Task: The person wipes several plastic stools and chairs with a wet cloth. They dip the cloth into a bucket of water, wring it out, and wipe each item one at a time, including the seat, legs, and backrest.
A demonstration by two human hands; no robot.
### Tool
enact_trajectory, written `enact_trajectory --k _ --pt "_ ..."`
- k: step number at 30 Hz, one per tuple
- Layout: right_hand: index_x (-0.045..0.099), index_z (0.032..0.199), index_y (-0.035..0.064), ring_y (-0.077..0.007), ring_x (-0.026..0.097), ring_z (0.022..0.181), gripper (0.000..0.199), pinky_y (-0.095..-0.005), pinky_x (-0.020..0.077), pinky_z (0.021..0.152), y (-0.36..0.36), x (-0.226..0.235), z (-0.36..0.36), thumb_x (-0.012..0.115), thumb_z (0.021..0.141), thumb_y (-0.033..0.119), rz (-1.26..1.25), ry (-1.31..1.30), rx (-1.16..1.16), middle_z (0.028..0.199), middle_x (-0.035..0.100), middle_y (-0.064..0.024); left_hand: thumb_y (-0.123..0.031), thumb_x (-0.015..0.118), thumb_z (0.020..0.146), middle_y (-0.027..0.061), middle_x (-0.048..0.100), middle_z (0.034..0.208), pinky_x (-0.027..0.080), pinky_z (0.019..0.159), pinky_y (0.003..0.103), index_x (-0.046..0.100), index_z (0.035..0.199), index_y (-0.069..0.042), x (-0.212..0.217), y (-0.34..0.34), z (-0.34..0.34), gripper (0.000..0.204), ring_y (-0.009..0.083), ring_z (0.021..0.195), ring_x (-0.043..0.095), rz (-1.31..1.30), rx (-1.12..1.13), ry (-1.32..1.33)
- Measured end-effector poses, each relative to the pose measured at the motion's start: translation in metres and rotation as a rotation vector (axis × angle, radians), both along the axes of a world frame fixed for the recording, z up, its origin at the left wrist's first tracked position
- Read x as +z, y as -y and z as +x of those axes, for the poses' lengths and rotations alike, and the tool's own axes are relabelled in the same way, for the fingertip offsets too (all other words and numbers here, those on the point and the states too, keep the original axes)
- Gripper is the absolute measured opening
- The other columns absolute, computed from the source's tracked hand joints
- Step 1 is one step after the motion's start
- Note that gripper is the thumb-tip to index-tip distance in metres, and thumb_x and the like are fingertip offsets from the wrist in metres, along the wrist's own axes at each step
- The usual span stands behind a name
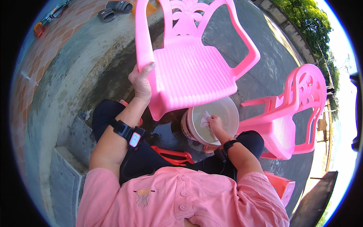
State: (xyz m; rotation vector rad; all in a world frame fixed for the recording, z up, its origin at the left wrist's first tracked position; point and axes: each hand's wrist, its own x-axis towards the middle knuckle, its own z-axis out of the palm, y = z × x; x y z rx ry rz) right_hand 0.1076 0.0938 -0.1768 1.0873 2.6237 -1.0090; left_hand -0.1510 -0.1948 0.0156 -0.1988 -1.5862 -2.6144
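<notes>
One pink plastic armchair [193, 73] is in the left hand [141, 81], and one white cloth [205, 118] is in the right hand [215, 123]. There is one round white bucket [233, 117] with liquid in it, and two grey slippers [114, 10] lie at the upper left. Another pink chair [284, 132] stands to the right; whether it is single or stacked, I cannot tell.

The left forearm reaches forward from the lower left, with the hand clasping the armchair's left side near the seat, thumb pointing forward along it and fingers partly hidden. The right forearm slants forward and inward over the bucket's rim; its hand is bunched around the cloth within the bucket's opening.

The held armchair is in front of the person, partly over the bucket in view. Its backrest points away, its seat's front edge toward the person, and its long axis runs fore and aft, angled slightly. The cloth hangs limp, its upper end poking out forward and left of the fingers.
</notes>
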Motion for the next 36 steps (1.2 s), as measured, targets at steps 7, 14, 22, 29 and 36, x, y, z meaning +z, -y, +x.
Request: enact_trajectory --k 7,14,22,29,36 --pt "0.061 0.131 0.005 -0.0403 0.059 0.121 0.069 -0.0431 0.048 0.101 0.007 -0.057 0.007 0.076 0.072 0.037 -0.062 0.422 0.416 0.133 0.059 -0.0268 -0.024 0.076 0.089 0.0007 0.064 0.101 0.047 0.084 0.027 0.068 0.114 0.002 -0.013 -0.035 -0.015 0.037 0.0108 0.09 0.059 0.117 -0.1 -0.023" --pt "0.066 0.122 0.0002 -0.0312 0.068 0.1 0.049 -0.043 0.0514 0.092 0.026 -0.003 -0.012 0.075 0.074 0.008 -0.546 0.556 0.128 0.112 0.07 -0.015 -0.027 0.078 0.087 0.0026 0.069 0.097 0.047 0.087 0.029 0.069 0.113 0.001 -0.037 -0.07 0.007 0.039 0.012 0.09 0.06 -0.037 -0.42 0.09" --pt "0.063 0.124 -0.005 -0.0265 0.068 0.1 0.046 -0.0388 0.0512 0.096 0.043 0.222 -0.071 0.069 0.078 -0.006 -1.095 -0.297 0.007 0.11 0.07 -0.0109 -0.027 0.072 0.092 0.0034 0.068 0.101 0.047 0.088 0.028 0.063 0.118 0.0 -0.015 -0.059 0.014 0.039 0.0119 0.094 0.061 -0.072 -0.447 0.147" --pt "0.06 0.13 0.0003 -0.0204 0.063 0.107 0.038 -0.0361 0.0447 0.1 0.118 0.349 -0.17 0.061 0.096 0.019 -0.446 -0.805 0.38 0.126 0.062 -0.0092 -0.057 0.038 0.105 0.0096 0.062 0.132 0.04 0.105 0.035 0.054 0.139 -0.003 0.016 -0.03 0.012 0.066 0.0183 0.12 0.058 0.185 -0.669 0.199" --pt "0.074 0.106 0.013 -0.0343 0.061 0.11 0.023 -0.0484 0.0499 0.091 0.127 0.299 -0.311 0.063 0.09 0.026 0.536 -0.65 0.664 0.13 0.057 -0.0105 -0.062 0.043 0.102 0.0082 0.056 0.14 0.036 0.109 0.035 0.052 0.142 -0.005 0.009 -0.027 0.003 0.07 0.017 0.126 0.052 0.084 -0.652 0.193"
